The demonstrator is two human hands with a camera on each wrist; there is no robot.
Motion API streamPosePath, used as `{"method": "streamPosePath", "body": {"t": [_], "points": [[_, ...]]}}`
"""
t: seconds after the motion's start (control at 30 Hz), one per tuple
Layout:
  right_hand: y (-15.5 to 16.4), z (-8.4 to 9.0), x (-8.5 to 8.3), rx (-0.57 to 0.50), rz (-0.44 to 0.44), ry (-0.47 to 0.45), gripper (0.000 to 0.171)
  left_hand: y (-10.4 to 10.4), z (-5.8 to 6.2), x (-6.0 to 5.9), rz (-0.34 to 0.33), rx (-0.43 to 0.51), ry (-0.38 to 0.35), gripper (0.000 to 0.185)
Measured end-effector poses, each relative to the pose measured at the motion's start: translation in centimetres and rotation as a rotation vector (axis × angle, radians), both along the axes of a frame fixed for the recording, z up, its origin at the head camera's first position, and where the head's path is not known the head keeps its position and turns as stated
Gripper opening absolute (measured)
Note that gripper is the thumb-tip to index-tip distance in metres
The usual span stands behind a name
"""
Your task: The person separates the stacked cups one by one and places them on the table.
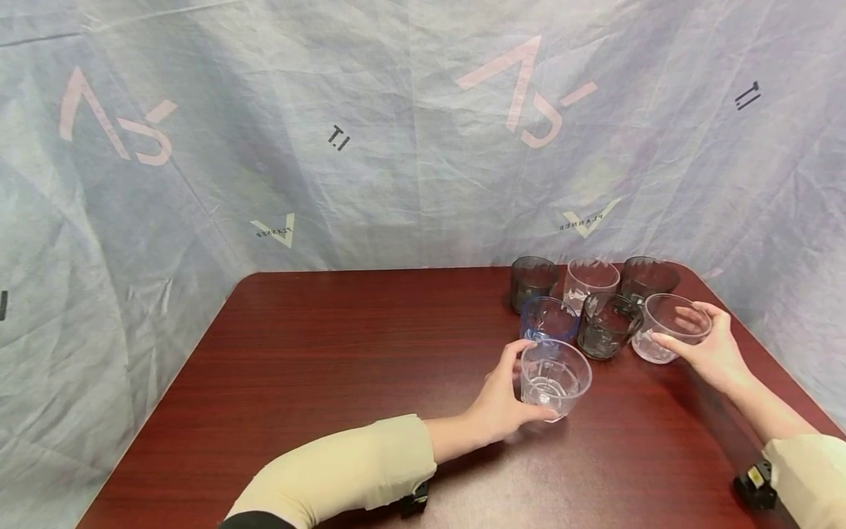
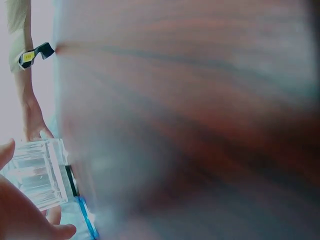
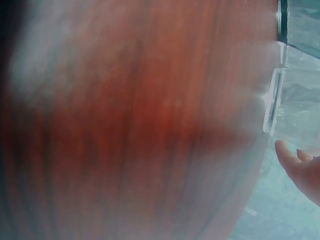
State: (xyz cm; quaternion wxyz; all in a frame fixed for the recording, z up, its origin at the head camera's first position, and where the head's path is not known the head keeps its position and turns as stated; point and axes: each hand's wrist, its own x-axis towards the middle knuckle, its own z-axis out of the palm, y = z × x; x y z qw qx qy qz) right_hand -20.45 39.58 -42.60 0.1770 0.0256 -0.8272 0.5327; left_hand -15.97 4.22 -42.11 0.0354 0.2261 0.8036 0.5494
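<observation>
- Setting: a dark reddish wood table (image 1: 344,353) with a crinkly grey-blue printed sheet (image 1: 396,147) hung behind it as a backdrop.
- Left hand (image 1: 499,404): thumb and fingers are curled round the side wall of a clear faceted tumbler (image 1: 554,378) at the near edge of the cluster; the glass looks tipped a bit toward the camera. The left wrist view shows the same ribbed glass (image 2: 35,172) against the fingertips.
- Right hand (image 1: 710,351): wrapped round the far-right clear tumbler (image 1: 669,327), thumb on the near side, fingers over the far side of the rim.
- Handling guess: these look light and stiff, smooth enough to be slippery, and likely to crack or chip if knocked together. Gripping mid-wall on the facets seems safer than pinching the rim.
- Outward: a blue tumbler (image 1: 548,319) sits just behind the left one, a smoky tumbler (image 1: 604,327) between the two held ones.
- Back row: grey (image 1: 532,281), clear (image 1: 590,283) and dark (image 1: 648,278) glasses, packed close.
</observation>
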Motion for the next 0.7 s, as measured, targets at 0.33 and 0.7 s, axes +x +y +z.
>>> {"method": "streamPosePath", "body": {"t": [0.33,0.7], "points": [[-0.1,0.2,0.0,0.027,-0.015,-0.005,0.070,1.8,-0.1,0.3,-0.010,-0.027,-0.010,0.094],[0.1,-0.1,-0.1,0.015,-0.011,-0.003,0.070,2.2,-0.9,0.3,0.011,-0.057,-0.024,0.094]]}}
